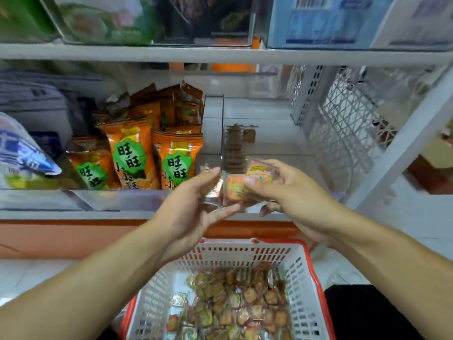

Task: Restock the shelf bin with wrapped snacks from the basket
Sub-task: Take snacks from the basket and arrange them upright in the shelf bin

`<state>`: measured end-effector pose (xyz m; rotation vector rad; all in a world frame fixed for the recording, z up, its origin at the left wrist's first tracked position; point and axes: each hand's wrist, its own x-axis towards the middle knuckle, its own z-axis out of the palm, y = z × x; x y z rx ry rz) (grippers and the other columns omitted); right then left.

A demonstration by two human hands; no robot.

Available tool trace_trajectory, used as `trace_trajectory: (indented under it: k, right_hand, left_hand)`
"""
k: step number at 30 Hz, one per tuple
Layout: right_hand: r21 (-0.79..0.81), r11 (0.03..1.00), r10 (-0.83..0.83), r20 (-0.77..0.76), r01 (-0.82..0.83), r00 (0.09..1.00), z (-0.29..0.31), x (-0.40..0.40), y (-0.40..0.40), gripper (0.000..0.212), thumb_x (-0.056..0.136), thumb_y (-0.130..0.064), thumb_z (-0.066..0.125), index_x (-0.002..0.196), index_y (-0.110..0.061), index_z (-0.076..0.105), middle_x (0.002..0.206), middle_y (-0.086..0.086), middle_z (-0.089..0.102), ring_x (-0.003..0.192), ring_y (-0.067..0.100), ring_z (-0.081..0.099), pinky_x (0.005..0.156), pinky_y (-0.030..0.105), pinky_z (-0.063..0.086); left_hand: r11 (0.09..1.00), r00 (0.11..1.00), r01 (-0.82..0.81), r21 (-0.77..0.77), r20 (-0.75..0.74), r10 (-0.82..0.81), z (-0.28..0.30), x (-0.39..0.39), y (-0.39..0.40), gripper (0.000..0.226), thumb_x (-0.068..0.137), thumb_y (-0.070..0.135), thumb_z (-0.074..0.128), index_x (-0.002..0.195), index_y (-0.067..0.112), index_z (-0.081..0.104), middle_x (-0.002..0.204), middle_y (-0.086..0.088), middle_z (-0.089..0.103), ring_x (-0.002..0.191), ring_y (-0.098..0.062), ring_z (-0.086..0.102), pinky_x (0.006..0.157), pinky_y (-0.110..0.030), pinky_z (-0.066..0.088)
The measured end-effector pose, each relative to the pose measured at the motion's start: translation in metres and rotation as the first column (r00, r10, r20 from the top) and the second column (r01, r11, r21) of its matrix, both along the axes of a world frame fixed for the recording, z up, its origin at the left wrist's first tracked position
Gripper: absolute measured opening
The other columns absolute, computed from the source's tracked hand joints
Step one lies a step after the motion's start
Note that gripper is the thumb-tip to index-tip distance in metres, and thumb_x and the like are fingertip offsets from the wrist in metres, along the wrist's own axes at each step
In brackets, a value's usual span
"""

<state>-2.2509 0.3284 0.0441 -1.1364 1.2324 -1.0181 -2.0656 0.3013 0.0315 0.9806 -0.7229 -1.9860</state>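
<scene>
A white basket with a red rim point(304, 288) sits low in front of me, filled with several small wrapped snacks point(240, 305). Above it, at the shelf's front edge, both my hands meet over a clear shelf bin point(215, 114). My right hand point(291, 192) is shut on a small stack of wrapped snacks point(245, 185), orange and pink-yellow packets. My left hand point(193, 204) touches the stack's clear wrapper with thumb and fingertips. Inside the bin a column of brown snacks point(234, 148) stands against the clear wall.
Orange snack bags with green labels point(132, 155) fill the bin to the left. A white lattice basket point(343, 133) lies on its side at the right of the shelf. An upper shelf board point(220, 55) runs above, carrying clear bins. A blue-white bag point(19, 153) sits far left.
</scene>
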Motion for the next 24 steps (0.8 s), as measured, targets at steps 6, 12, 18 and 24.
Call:
trace_trajectory:
  k: [6,12,18,24]
  right_hand:
    - [0.104,0.995,-0.017,0.159,0.000,0.987,-0.005,0.009,-0.004,0.047,0.084,-0.041,0.065,0.121,-0.011,0.062,0.093,0.006,0.074,0.071,0.013,0.068,0.053,0.023,0.050]
    - [0.123,0.984,-0.158,0.248,0.131,0.956,0.000,0.001,-0.008,0.009,0.088,-0.033,0.069,0.090,-0.026,0.075,0.093,-0.003,0.073,0.081,0.009,0.070,0.062,0.028,0.058]
    - [0.162,0.984,0.029,0.253,-0.071,0.967,-0.001,0.003,-0.003,0.031,0.075,-0.027,0.078,0.103,-0.014,0.072,0.099,0.010,0.076,0.088,0.017,0.071,0.069,0.030,0.059]
    - [-0.357,0.934,-0.056,-0.176,-0.011,0.983,-0.003,0.003,0.000,0.027,0.069,-0.020,0.089,0.086,-0.023,0.068,0.097,-0.002,0.077,0.088,0.014,0.073,0.075,0.026,0.058]
  left_hand:
    - [0.996,0.998,-0.054,-0.072,0.014,0.055,-0.006,-0.004,-0.002,0.048,0.069,0.010,0.075,0.115,-0.001,0.066,0.098,-0.018,0.078,0.081,-0.024,0.078,0.065,-0.022,0.061]
    - [0.989,0.990,-0.139,-0.040,-0.041,0.137,-0.011,0.003,-0.007,0.058,0.064,0.005,0.077,0.118,-0.006,0.059,0.088,-0.016,0.077,0.085,-0.025,0.078,0.065,-0.024,0.061]
    - [0.989,0.994,-0.103,-0.108,0.015,0.106,-0.015,0.006,-0.001,0.054,0.064,0.007,0.081,0.112,0.000,0.060,0.094,-0.014,0.078,0.083,-0.021,0.078,0.067,-0.024,0.061]
    - [0.997,0.997,-0.073,-0.030,0.033,0.074,-0.012,0.006,0.000,0.032,0.078,0.035,0.074,0.098,0.010,0.075,0.095,-0.010,0.079,0.079,-0.017,0.077,0.064,-0.027,0.061]
